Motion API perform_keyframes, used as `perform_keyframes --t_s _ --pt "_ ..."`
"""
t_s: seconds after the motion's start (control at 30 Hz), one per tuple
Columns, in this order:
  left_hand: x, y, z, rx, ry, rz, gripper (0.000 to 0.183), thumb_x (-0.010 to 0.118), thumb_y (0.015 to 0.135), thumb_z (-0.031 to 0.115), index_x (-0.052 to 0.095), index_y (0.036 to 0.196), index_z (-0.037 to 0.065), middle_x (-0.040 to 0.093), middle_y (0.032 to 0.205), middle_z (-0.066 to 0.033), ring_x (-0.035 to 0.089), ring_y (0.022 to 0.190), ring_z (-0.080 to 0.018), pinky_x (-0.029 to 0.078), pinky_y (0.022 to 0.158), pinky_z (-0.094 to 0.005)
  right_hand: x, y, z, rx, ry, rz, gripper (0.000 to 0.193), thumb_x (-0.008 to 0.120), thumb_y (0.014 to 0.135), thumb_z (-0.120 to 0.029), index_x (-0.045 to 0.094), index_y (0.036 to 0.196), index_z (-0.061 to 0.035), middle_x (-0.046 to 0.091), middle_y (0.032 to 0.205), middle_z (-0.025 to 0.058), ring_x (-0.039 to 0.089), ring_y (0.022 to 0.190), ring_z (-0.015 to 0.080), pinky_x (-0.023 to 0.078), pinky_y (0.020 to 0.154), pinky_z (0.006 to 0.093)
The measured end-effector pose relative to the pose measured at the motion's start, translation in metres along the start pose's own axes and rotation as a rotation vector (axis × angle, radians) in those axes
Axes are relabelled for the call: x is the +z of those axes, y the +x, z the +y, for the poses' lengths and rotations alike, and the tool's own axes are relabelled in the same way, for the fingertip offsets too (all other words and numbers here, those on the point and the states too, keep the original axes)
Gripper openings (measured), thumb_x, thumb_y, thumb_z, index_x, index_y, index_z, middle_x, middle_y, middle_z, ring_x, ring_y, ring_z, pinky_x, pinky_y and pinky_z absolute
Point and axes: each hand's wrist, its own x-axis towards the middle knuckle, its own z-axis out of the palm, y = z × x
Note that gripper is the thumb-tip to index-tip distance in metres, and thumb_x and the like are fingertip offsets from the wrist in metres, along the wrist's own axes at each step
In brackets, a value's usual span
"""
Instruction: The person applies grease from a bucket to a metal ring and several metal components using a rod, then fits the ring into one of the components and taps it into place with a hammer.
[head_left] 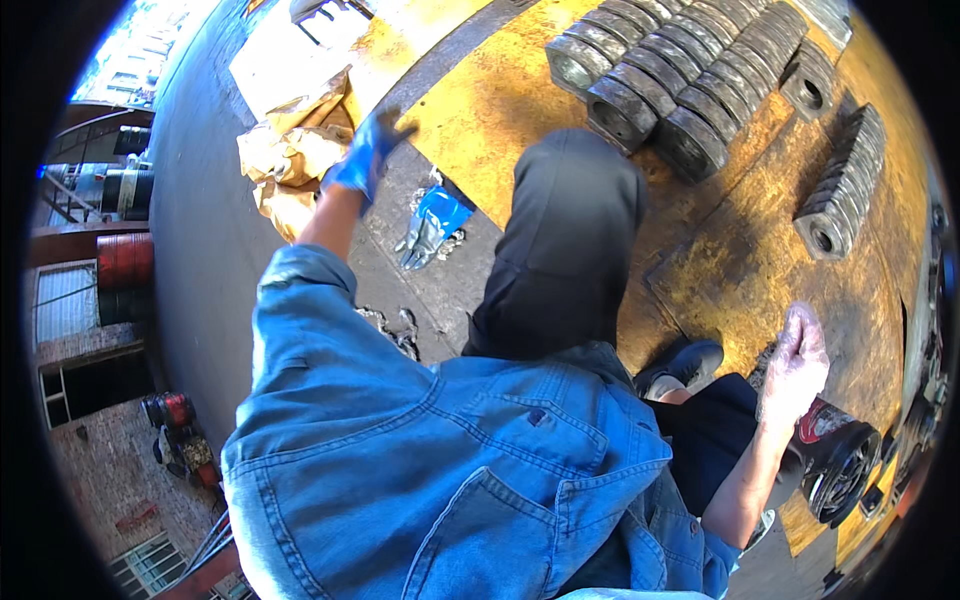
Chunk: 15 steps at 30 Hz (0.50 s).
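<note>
My left hand point(368, 150), in a blue glove, reaches out to the upper left with fingers spread and holds nothing; it hovers beside crumpled brown paper point(290, 160). A second blue glove point(432, 222) lies on the grey floor just right of that hand. My right hand point(797, 358) is bare and pale with dust, held loosely open and empty over a rusty yellow metal plate point(740, 270). My bent knee in black trousers point(570, 230) sits between the two hands.
Rows of large dark hex nuts point(680, 80) lie on the yellow plate at the top, with another row point(845, 185) at the right. A black and red cylindrical part point(838, 462) stands below my right hand. Red drums point(125, 262) stand far left.
</note>
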Motion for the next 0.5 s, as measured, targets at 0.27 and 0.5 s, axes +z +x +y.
perform_keyframes --t_s 0.27,0.5 --pt "0.183 -0.155 -0.103 -0.487 0.104 -0.342 0.051 0.077 0.076 0.029 0.062 0.12 0.007 0.065 0.12 -0.0174 0.063 0.11 -0.0323 0.051 0.092 -0.0407 0.056 0.019 0.03 0.017 -0.144 -0.16 0.017 0.059 0.096 -0.014 0.067 0.105 -0.0026 0.07 0.098 0.0208 0.069 0.09 0.0345 0.053 0.079 0.04" --pt "0.225 -0.144 -0.138 -0.635 -0.022 -0.215 0.028 0.066 0.08 0.023 0.072 0.106 0.016 0.07 0.111 -0.0146 0.066 0.105 -0.0346 0.052 0.086 -0.0423 0.098 0.026 0.036 -0.063 -0.118 -0.243 0.015 0.06 0.096 -0.013 0.067 0.103 -0.0028 0.07 0.095 0.019 0.07 0.09 0.0334 0.053 0.078 0.0383"
